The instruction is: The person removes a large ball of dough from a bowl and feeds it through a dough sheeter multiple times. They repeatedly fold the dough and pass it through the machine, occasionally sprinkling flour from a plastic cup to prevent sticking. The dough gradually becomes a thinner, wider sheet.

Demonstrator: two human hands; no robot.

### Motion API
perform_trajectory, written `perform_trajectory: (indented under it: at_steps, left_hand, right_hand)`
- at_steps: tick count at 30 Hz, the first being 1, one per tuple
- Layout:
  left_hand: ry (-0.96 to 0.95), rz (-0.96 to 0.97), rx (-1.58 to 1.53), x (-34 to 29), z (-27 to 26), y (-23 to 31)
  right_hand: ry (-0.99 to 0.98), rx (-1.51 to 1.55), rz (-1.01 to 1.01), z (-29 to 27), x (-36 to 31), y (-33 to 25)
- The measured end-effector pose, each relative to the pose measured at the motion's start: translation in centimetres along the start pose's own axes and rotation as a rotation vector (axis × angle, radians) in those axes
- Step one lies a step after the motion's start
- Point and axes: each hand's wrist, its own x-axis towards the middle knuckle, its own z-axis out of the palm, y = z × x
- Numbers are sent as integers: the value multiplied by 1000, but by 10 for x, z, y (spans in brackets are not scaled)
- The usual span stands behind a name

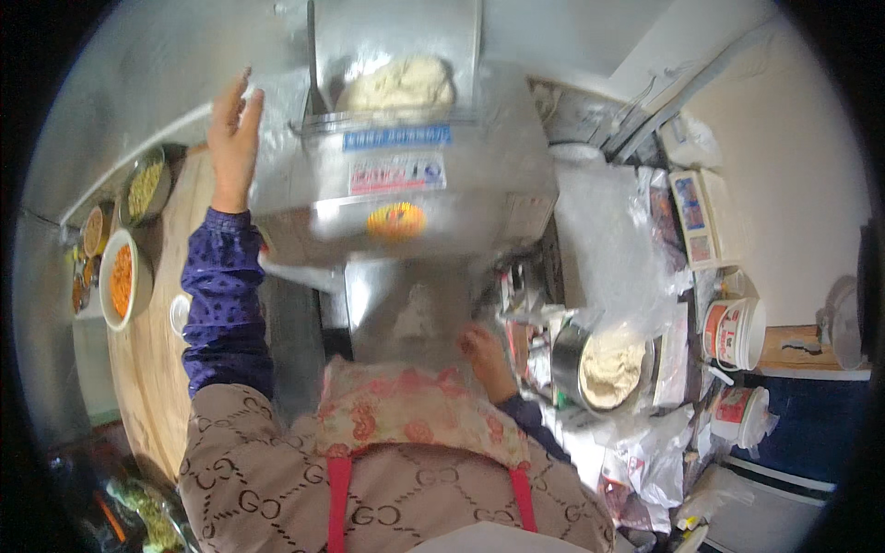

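In front of me stands a large stainless-steel machine [304,212] with coloured stickers on its front. A lump of pale dough [415,85] sits in the open hopper [395,28] at its top. My left hand [235,147] is raised beside the machine's upper left, its fingers stretched out and holding nothing visible. My right hand [487,358] is low, close to my flowered apron [415,415] and the lower right of the machine. Its fingers look curled but are blurred, so whether they grip anything is unclear.
On the left, a wooden counter [152,369] carries a white bowl [143,276] of orange pieces and a metal bowl [132,207] of green pieces. At right are a dark pot [567,364] containing pale dough [610,370], plastic sheeting [608,230] and white tubs [751,332].
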Motion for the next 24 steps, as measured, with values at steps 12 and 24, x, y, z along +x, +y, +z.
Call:
perform_trajectory:
  at_steps: [12,24]
  left_hand:
    - [-341,-327,250,-316,-107,0]
    - [-454,-633,182,-407,-113,40]
  right_hand:
    - [-316,-1246,-553,9,141,12]
    - [-78,-1208,-596,38,253,75]
